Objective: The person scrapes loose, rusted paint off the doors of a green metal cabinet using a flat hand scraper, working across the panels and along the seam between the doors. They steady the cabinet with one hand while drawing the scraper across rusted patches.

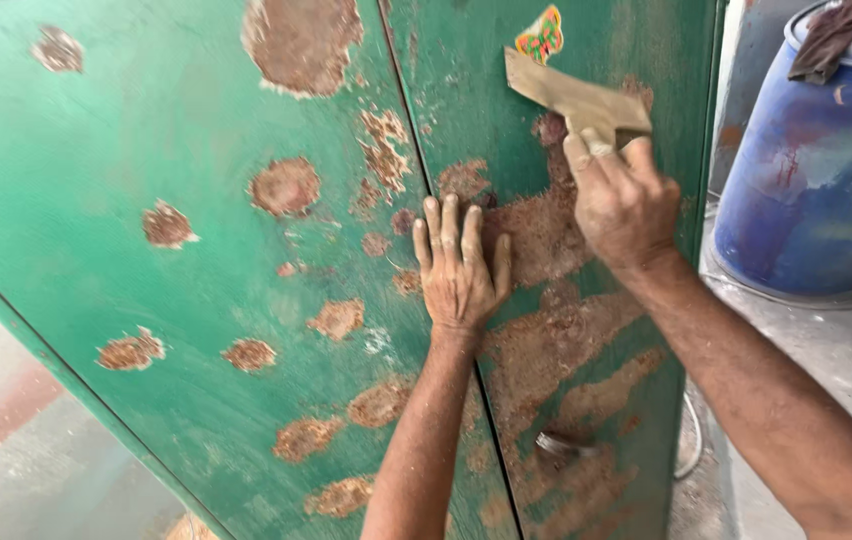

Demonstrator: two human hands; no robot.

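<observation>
Green-painted metal cabinet (196,200) partly scraped, rusty bare patches across both doors, much paint left; left hand (458,268) spread flat, holding nothing, by the door seam; right hand (621,200) closed around a flat scraper (571,100) pressed high on the right door.

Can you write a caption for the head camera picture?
Left hand flat on a rusty green cabinet, right hand holding a scraper.
</observation>
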